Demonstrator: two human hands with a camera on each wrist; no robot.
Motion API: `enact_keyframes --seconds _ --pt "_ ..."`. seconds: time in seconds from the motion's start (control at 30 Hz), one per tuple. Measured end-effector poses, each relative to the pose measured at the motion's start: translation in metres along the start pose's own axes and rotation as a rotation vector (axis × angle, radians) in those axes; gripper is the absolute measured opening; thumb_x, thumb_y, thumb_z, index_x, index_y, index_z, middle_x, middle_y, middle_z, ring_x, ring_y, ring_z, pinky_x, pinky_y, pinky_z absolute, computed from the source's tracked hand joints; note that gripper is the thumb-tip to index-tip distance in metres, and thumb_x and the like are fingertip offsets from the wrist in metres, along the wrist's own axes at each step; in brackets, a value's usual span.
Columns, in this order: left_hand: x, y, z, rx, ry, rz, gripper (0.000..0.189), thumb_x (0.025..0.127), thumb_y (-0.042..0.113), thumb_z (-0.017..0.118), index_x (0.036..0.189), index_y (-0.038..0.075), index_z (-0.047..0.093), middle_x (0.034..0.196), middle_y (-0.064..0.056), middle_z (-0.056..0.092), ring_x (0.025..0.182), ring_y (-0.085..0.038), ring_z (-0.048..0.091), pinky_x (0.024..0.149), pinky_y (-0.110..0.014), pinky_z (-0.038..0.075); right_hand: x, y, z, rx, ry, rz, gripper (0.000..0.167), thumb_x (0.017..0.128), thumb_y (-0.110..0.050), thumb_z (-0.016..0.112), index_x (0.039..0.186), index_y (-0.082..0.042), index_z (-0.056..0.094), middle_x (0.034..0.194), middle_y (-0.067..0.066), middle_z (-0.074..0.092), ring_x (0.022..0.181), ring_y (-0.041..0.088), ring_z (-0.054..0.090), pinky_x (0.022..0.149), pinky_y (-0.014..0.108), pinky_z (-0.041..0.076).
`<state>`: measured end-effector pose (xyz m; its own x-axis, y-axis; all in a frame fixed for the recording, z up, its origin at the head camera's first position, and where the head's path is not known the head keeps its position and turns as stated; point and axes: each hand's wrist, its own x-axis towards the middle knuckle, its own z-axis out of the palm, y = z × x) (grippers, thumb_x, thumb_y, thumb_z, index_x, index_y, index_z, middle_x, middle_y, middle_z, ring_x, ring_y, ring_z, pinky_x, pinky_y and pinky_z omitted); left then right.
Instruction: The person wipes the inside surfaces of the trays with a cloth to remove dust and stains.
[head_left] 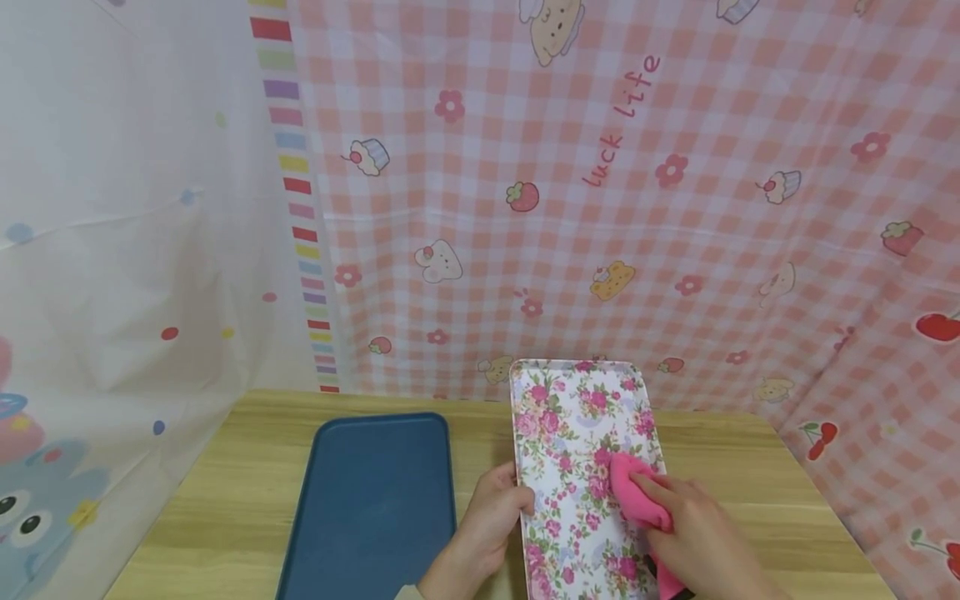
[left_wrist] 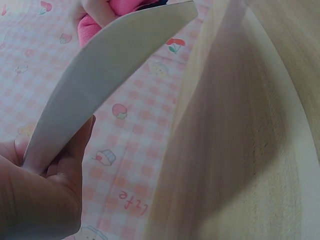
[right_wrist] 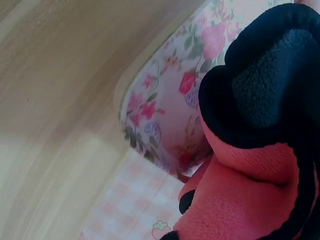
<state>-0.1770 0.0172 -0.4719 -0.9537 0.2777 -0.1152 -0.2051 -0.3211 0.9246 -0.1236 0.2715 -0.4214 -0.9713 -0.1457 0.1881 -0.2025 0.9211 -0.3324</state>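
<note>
Above the wooden table [head_left: 795, 508], right of a blue tray [head_left: 375, 500], a white floral tray [head_left: 562, 517] with rounded corners and pink roses tilts, its long axis running from the person toward the checked curtain [head_left: 480, 250]. The left hand [head_left: 489, 523] grips its left edge; the right hand [head_left: 701, 533] holds a bunched, black-edged pink cloth [head_left: 634, 493] against its printed face.

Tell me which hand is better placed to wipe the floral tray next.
Probably the right hand: it holds the pink cloth at the patterned face of the floral tray, while the left hand grips the tray's left edge.
</note>
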Motion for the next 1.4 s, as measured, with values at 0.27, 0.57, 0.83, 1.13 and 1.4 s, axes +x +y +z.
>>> enact_keyframes --seconds 0.27,0.57,0.83,1.13,1.4 --pt "0.001 0.000 0.000 -0.001 0.000 0.002 0.068 0.065 -0.010 0.049 0.132 -0.009 0.061 0.115 -0.014 0.074 0.100 -0.022 0.070 0.081 -0.030 0.053 0.000 -0.009 0.002 0.054 -0.053 -0.001 0.066 0.075 -0.010 0.080 0.140 -0.011 0.068 0.135 0.017 0.067 0.124 0.043 0.059 0.099 0.063 0.050" --pt "-0.003 0.002 0.003 -0.013 0.001 0.004 0.066 0.064 -0.009 0.049 0.129 -0.010 0.063 0.112 -0.014 0.075 0.097 -0.022 0.071 0.082 -0.030 0.053 0.002 -0.027 0.004 0.048 -0.058 -0.036 0.062 0.078 -0.011 0.079 0.139 -0.014 0.069 0.139 0.011 0.065 0.126 0.042 0.058 0.099 0.061 0.051" --pt "-0.004 0.004 0.003 -0.027 -0.006 0.005 0.066 0.064 -0.009 0.049 0.129 -0.011 0.062 0.110 -0.015 0.075 0.094 -0.021 0.071 0.079 -0.028 0.054 0.005 -0.045 0.008 0.020 -0.041 -0.095 0.063 0.076 -0.011 0.080 0.138 -0.016 0.071 0.136 0.009 0.067 0.123 0.036 0.061 0.101 0.061 0.050" --pt "-0.003 0.003 0.002 -0.029 -0.002 0.005 0.070 0.064 -0.009 0.049 0.132 -0.010 0.062 0.118 -0.014 0.074 0.095 -0.020 0.070 0.076 -0.027 0.055 0.007 -0.056 0.017 -0.012 -0.020 -0.224 0.064 0.073 -0.016 0.085 0.136 -0.018 0.072 0.133 0.010 0.068 0.115 0.033 0.063 0.091 0.058 0.055" --pt "-0.001 0.002 0.002 -0.011 0.016 0.010 0.070 0.061 -0.009 0.049 0.129 -0.008 0.065 0.122 -0.013 0.072 0.103 -0.018 0.065 0.079 -0.027 0.053 0.007 -0.060 0.020 -0.057 -0.020 -0.379 0.066 0.071 -0.013 0.086 0.136 -0.015 0.072 0.132 0.016 0.068 0.116 0.038 0.063 0.097 0.060 0.053"
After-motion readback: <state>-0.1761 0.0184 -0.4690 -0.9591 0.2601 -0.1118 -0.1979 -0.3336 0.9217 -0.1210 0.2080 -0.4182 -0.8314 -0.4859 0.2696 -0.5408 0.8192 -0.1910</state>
